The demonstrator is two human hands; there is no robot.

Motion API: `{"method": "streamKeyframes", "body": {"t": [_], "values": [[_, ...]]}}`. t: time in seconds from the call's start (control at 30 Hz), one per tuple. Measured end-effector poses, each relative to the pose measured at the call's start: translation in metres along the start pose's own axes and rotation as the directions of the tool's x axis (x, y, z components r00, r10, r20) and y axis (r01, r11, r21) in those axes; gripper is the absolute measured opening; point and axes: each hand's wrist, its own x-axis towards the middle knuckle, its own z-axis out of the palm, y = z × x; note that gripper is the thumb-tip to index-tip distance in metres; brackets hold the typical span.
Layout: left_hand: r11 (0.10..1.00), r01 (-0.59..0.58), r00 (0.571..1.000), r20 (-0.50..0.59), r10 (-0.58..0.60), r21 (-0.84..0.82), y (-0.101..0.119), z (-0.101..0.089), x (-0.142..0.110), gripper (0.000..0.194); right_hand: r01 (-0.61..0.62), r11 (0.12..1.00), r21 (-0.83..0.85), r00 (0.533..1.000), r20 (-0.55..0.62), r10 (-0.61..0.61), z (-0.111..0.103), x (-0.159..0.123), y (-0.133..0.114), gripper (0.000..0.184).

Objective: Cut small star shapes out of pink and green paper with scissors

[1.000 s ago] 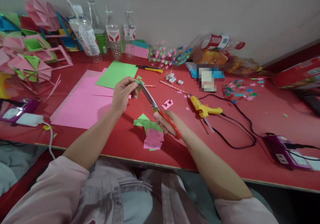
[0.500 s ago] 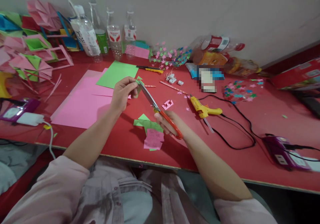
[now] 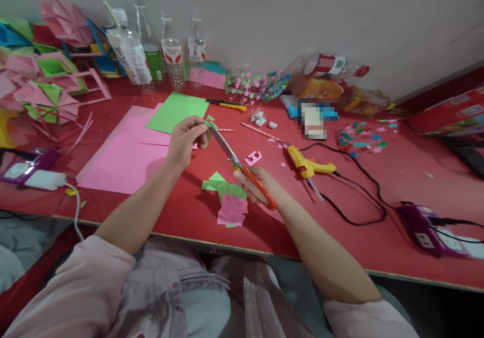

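My right hand (image 3: 254, 185) is closed round the red-orange handles of a pair of scissors (image 3: 225, 148), whose blades point up and left. At the blade tips, my left hand (image 3: 188, 139) pinches a small piece of green paper (image 3: 210, 124), partly hidden by the fingers and the blades. Below the hands lies a small pile of green scraps (image 3: 227, 189) with pink paper pieces (image 3: 232, 210) on top. A pink strip with star-shaped holes (image 3: 253, 157) sits just beyond the right hand. To the left are a green sheet (image 3: 176, 112) and pink sheets (image 3: 121, 151).
A yellow glue gun (image 3: 308, 163) with a black cord rests on the red table (image 3: 378, 237). A yellow-handled cutter (image 3: 232, 106), pencils and paper stars lie behind. Bottles (image 3: 172, 56) line the wall. Paper crafts (image 3: 49, 76) crowd the left; purple power strips (image 3: 431, 229) flank both sides.
Hardly anything differs. Both hands, the scissors and the green paper keep their places; the view shifts only slightly.
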Motion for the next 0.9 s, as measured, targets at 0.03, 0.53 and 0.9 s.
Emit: {"method": "streamKeyframes", "body": {"t": [0.03,0.53,0.9], "values": [[1.0,0.0,1.0,-0.001,0.0,-0.003,0.0,0.0,0.0,0.009,-0.009,1.0,-0.004,1.0,0.0,0.009,0.0,0.0,-0.001,0.057],[0.998,-0.045,0.999,0.001,0.045,0.032,0.0,-0.002,0.0,0.012,-0.029,0.998,0.047,0.998,0.065,0.026,-0.001,0.004,0.005,0.054],[0.955,-0.255,0.961,-0.069,0.267,0.151,-0.007,-0.001,0.002,0.007,0.05,0.992,0.115,0.996,0.064,-0.057,0.0,0.0,0.007,0.05]]}}
